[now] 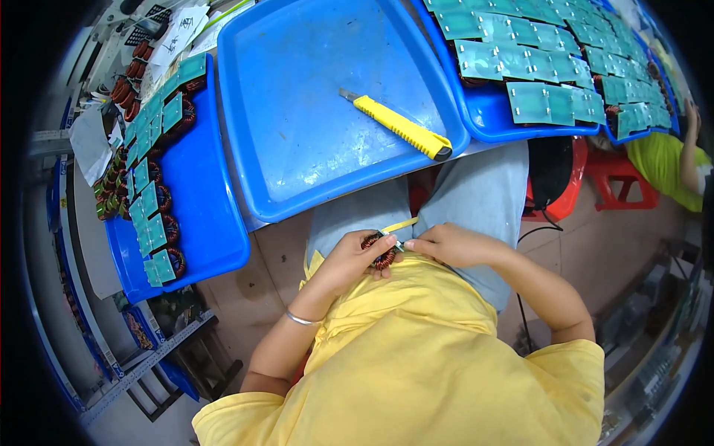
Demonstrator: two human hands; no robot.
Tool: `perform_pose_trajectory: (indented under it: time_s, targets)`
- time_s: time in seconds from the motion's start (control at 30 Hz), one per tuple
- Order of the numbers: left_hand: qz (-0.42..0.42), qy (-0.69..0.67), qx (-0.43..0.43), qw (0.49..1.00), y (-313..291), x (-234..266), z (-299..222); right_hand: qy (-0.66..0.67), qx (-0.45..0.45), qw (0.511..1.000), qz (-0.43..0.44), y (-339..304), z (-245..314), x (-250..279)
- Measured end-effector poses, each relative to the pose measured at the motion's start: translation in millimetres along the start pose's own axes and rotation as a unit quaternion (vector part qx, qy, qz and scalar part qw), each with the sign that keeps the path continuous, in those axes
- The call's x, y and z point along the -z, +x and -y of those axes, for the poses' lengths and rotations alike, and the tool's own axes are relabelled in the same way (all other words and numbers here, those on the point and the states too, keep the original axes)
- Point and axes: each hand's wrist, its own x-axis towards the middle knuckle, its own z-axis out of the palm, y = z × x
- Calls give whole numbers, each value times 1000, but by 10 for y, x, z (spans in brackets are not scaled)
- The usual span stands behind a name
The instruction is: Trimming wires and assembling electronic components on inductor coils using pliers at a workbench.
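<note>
Over my lap, my left hand (pixel 351 259) is closed around a coil (pixel 384 258) wound with dark copper-red wire, which has a small green board on it. The left thumb presses on the board side. My right hand (pixel 452 247) is curled, its thumb and fingers pinched at the edge of that board by a small whitish bit. What sits between those fingertips is too small to make out. A thin yellow strip (pixel 400 225) shows just beyond both hands. Farther ahead, a yellow utility knife (pixel 401 128) lies with its blade end pointing up-left.
The knife rests in a blue tray (pixel 297 82) ahead. A left blue tray (pixel 197 186) holds several board-topped coils (pixel 152 230); a right blue tray (pixel 494 123) carries rows of green boards (pixel 539 102). Another person (pixel 664 167) and red stools (pixel 621 182) are at right.
</note>
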Motion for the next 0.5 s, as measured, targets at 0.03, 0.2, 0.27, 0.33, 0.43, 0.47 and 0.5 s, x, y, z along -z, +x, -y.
perform_pose_trajectory:
  time_s: [0.03, 0.2, 0.27, 0.33, 0.43, 0.47, 0.5]
  targets:
    - [0, 0, 0, 1000, -6, 8, 1, 17, -13, 1000, 6, -4, 22, 18]
    - [30, -13, -121, 992, -227, -85, -134, -14, 92, 982, -164, -222, 185, 10]
    - [28, -14, -149, 988, -323, -148, -186, -23, 118, 969, -216, -377, 341, 49]
    - [29, -12, -179, 983, -416, -201, -276, -92, 174, 939, -282, -500, 441, 70]
    - [39, -4, -195, 980, -542, -262, -377, -131, 189, 923, -309, -623, 544, 74]
    - [40, -4, -195, 980, -563, -270, -401, -132, 188, 923, -309, -657, 561, 78]
    - [40, 15, -199, 979, -590, -274, -417, -152, 193, 916, -318, -690, 574, 78]
